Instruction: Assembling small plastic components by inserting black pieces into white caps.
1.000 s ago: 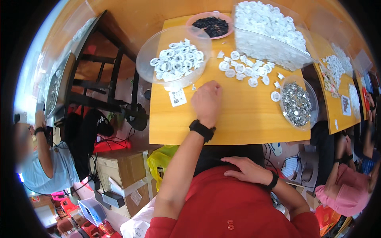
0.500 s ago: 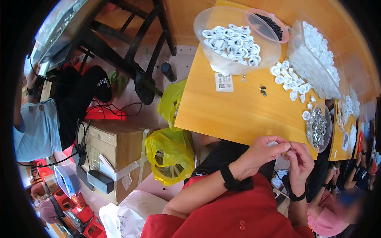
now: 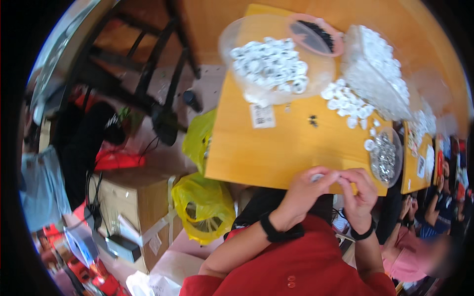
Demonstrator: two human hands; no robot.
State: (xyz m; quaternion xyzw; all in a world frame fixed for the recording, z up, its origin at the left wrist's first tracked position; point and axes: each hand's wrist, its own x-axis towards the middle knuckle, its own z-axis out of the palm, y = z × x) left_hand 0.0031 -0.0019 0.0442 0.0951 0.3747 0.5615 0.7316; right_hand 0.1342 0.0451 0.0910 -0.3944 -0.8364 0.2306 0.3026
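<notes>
At the near edge of the wooden table, my left hand [image 3: 302,194] is closed around a small white round plastic part [image 3: 317,177], which shows between its fingers. My right hand [image 3: 360,193] is beside it, thumb and fingers pinched together near the left fingertips. Whatever the right fingers hold is too small and blurred to name. Nearest to the right hand is a clear bowl of small shiny metal pieces [image 3: 383,159]. Farther back lie loose white round parts [image 3: 345,102], and a few tiny dark pieces [image 3: 313,121] sit mid-table.
A large clear tub [image 3: 323,74] of white parts, a pink dish [image 3: 337,45] of black pieces and a clear bin [image 3: 353,81] of white parts stand at the back. Yellow bags [image 3: 203,207] and a cardboard box [image 3: 154,197] are left of the table. Other people sit left and right.
The view has shifted, so the table sits lower and further left in it. Both hands remain close together, now slightly farther over the table edge. The white part is still in my left hand.
</notes>
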